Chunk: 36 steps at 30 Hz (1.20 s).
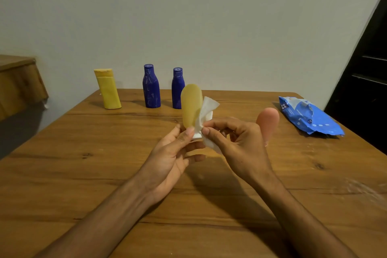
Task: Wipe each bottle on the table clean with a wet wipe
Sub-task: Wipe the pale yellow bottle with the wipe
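- Head view: both my hands meet at frame centre, above the wooden table (104, 153).
- My left hand (167, 159) is closed on the amber tube bottle (191, 107), thumb and fingers pinching it at its white cap end; the cap points down and the rounded end points up.
- My right hand (236, 144) pinches the white wet wipe (206, 111) between thumb and forefinger and presses it against the right side of the amber tube bottle, near the cap. The wipe's free part fans upward beside the tube.
- A pink tube bottle (269, 123) shows just behind my right hand, right of centre, rounded end up; its lower part is hidden by the hand, so I cannot tell how it rests.
- Along the far edge of the table, upper left of centre: a yellow bottle (107, 90) and two blue bottles (151, 87) (177, 88), all upright and apart.
- The blue wipe packet (310, 116) lies on the table at the right, torn open, well apart from my hands.
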### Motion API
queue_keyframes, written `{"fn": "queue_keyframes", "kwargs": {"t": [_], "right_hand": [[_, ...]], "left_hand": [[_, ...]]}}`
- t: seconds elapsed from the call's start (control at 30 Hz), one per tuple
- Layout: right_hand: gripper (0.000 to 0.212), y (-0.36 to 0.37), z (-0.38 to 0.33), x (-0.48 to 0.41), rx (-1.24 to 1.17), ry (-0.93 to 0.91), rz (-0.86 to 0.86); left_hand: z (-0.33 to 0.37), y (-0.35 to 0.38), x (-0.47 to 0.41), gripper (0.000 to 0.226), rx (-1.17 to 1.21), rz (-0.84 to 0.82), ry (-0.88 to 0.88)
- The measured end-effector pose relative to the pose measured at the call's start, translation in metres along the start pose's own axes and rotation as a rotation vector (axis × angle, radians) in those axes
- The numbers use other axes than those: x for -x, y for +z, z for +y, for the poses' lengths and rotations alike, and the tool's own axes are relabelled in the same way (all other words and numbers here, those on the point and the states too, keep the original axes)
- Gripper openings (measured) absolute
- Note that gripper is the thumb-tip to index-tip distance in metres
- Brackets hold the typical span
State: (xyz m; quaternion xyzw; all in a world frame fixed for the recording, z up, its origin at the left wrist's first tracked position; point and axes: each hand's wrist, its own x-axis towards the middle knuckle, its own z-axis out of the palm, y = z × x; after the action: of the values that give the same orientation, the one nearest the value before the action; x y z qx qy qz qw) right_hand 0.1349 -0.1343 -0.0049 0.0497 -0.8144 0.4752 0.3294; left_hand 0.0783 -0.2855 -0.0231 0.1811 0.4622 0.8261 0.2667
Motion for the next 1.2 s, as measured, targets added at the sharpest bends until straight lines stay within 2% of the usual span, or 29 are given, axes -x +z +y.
{"fn": "queue_keyframes", "kwargs": {"t": [0.4,0.5,0.63,0.83,1.0,1.2], "right_hand": [[0.016,0.001,0.000,0.002,0.036,-0.001,-0.028],[0.016,0.000,0.002,0.001,0.045,0.015,0.019],[0.015,0.000,0.001,0.001,0.031,0.006,0.000],[0.010,-0.001,0.001,0.001,-0.064,0.070,-0.017],[0.011,0.003,-0.001,0.002,0.040,0.021,-0.037],[0.011,0.003,-0.001,0.001,0.068,0.038,0.022]], "left_hand": [[0.000,-0.001,-0.001,0.051,0.065,0.034,0.066],[0.001,0.000,-0.001,0.051,0.078,0.029,0.054],[0.001,0.002,0.001,0.052,0.111,0.013,0.021],[0.003,0.005,0.003,0.043,0.117,-0.006,0.006],[0.001,0.007,0.004,0.045,0.011,0.012,0.022],[0.000,0.007,0.004,0.048,0.105,0.023,-0.006]]}}
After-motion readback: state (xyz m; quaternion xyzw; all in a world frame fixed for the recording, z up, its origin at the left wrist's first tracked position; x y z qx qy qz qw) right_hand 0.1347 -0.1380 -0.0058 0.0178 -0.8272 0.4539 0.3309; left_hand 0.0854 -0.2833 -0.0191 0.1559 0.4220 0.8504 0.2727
